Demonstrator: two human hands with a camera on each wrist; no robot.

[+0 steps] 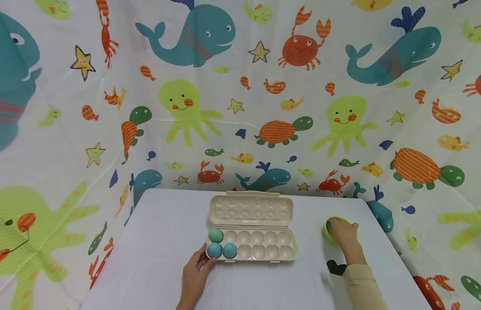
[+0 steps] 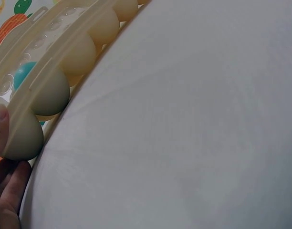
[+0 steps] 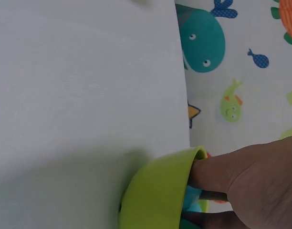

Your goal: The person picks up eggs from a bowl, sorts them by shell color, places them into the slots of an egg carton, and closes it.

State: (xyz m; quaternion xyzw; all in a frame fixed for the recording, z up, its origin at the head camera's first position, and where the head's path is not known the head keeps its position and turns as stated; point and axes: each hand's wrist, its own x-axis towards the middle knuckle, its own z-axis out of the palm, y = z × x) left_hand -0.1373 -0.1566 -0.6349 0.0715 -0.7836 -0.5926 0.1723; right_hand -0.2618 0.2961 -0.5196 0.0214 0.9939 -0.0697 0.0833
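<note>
A beige egg carton lies with its lid folded back. In its left end sit a green egg and two blue eggs, one in the front corner and one beside it. My left hand grips the carton's front left corner, thumb against the front and fingers around the side. Over at the right, the fingers of my right hand reach down into a lime green bowl. Something blue shows between those fingers and the bowl wall; whether they pinch it is hidden.
A white cloth covers the table. A black strap-like piece is near the right wrist. Behind and along both sides hangs a curtain printed with sea animals.
</note>
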